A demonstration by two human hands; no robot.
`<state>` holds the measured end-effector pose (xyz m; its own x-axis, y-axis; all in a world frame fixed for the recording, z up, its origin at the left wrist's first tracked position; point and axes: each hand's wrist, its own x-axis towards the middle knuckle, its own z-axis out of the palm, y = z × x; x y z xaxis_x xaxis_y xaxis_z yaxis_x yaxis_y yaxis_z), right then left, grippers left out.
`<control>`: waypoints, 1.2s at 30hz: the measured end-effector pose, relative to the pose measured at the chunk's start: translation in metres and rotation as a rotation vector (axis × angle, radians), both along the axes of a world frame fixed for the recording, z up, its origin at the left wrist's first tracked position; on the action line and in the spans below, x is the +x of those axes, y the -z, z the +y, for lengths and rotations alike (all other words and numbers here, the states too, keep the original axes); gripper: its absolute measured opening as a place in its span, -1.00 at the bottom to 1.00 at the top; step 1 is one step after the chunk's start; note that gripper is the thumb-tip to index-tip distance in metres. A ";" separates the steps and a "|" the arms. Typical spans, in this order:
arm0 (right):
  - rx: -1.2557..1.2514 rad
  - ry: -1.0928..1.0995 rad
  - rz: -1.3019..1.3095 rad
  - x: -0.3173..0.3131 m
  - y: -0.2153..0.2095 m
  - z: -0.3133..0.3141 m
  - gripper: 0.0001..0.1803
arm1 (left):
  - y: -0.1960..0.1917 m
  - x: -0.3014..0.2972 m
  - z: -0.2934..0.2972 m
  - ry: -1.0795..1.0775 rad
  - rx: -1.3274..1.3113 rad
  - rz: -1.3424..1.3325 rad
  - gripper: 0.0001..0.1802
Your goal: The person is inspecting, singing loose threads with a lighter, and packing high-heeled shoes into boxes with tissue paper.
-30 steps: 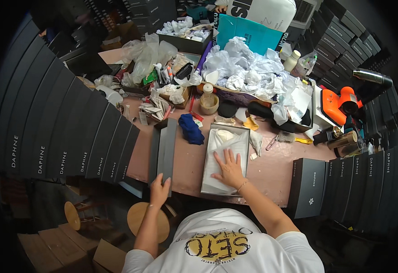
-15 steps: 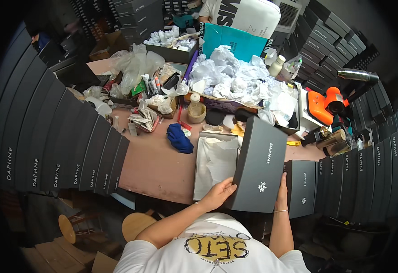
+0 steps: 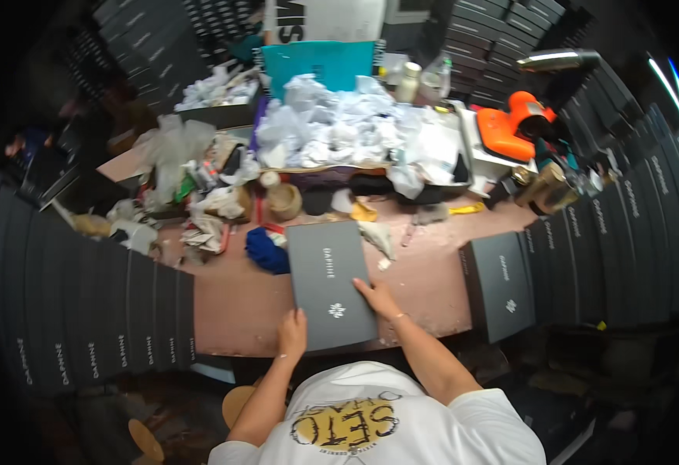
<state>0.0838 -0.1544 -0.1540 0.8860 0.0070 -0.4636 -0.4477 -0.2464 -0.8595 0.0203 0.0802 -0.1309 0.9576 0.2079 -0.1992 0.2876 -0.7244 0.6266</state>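
Note:
A dark grey lidded shoebox (image 3: 330, 271) lies on the pinkish tabletop in front of me, its lid covering what is inside. Along its near left edge, my left hand (image 3: 293, 333) grips the side with the fingers partly hidden. My right hand (image 3: 378, 299) holds the opposite edge, its thumb reaching onto the lid. A bunched blue cloth (image 3: 266, 249) rests just left of the box's far corner.
Tall stacks of grey shoeboxes (image 3: 141, 318) flank the table at left, with another grey box (image 3: 502, 279) at right. Crumpled white paper (image 3: 339, 128) fills a box at the back. An orange device (image 3: 506, 133), a yellow cutter (image 3: 466, 208) and a small bottle (image 3: 407, 84) stand or lie beyond.
The lid, held tilted at the right of the open paper-lined box, now lies over it. Both hands have moved left to the box's two sides, and the view has shifted.

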 end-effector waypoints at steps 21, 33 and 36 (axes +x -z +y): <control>0.196 0.173 -0.099 -0.086 -0.195 -0.304 -0.36 | -0.085 -0.022 -0.207 0.894 -0.862 0.168 -0.49; -0.090 -0.767 -1.541 -0.041 -0.411 0.138 -0.38 | -0.096 -0.106 0.004 0.579 -0.385 -0.257 -0.55; -0.106 -0.918 -2.267 -0.085 -0.508 0.295 -0.24 | -0.102 -0.135 0.040 0.437 -0.361 -0.309 -0.55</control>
<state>-0.0008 0.1404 0.3538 -0.3921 0.5523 0.7357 0.9178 0.1805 0.3537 -0.1146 0.1206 -0.0290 0.9632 -0.2431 0.1147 -0.2189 -0.4619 0.8595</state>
